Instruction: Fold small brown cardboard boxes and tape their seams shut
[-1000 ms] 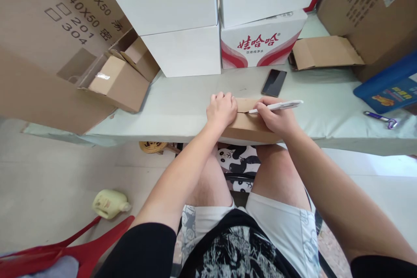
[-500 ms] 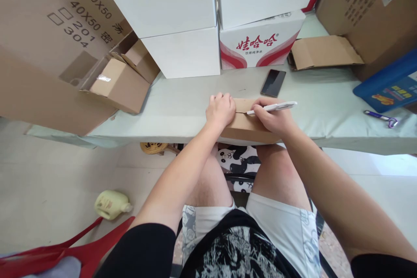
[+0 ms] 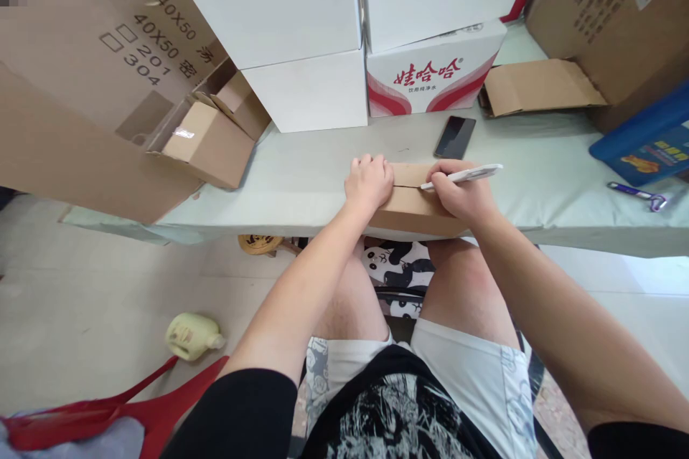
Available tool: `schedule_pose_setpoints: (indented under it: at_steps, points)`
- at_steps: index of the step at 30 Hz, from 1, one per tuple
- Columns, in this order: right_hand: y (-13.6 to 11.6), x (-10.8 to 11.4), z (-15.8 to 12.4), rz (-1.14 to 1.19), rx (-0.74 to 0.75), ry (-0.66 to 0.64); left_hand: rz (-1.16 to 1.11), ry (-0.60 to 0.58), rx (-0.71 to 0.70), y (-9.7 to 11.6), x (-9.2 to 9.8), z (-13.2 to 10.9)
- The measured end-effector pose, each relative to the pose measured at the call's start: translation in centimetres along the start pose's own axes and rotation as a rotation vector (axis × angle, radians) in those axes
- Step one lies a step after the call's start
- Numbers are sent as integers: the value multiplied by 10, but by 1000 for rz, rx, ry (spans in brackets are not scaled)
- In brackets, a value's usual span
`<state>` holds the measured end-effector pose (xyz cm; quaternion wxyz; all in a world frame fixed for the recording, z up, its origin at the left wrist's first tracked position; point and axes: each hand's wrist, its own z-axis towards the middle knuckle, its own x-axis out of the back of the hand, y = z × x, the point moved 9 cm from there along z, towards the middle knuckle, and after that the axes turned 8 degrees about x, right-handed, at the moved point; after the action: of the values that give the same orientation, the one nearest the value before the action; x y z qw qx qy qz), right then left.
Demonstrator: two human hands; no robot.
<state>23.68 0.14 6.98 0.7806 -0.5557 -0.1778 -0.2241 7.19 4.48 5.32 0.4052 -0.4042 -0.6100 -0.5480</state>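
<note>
A small brown cardboard box (image 3: 412, 201) lies at the near edge of the pale table (image 3: 301, 172), right in front of me. My left hand (image 3: 369, 181) presses down on its left end, fingers curled over the top. My right hand (image 3: 463, 195) grips a white cutter or pen-like tool (image 3: 467, 175), its tip resting on the seam between the box's top flaps. The tool's far end points to the right.
A black phone (image 3: 455, 137) lies just behind the box. White cartons (image 3: 301, 36) and a red-printed carton (image 3: 430, 75) stand at the back. Open brown boxes (image 3: 207, 140) sit left, a flat cardboard piece (image 3: 538, 86) and blue tray (image 3: 646, 140) right. A yellow jug (image 3: 191, 337) lies on the floor.
The tool's tip has slid a little to the right along the box's seam. Both hands stay on the box; the view shifted slightly.
</note>
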Motion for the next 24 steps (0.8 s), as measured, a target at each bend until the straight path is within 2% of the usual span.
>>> schedule_pose_setpoints:
  at_steps: [6,9,15,20,24]
  points:
    - [7,17,-1,-14,-75,46,11,3,-4,0,0,-1]
    - [23,36,-7,-25,-169,82,16,8,-5,0,0,-1]
    - [62,68,-26,101,-306,185,21,9,-6,0,0,-1]
    - [81,84,-35,155,-372,303,46,16,-9,1,1,-2]
    - [87,104,-42,72,-370,438,58,19,-2,0,0,0]
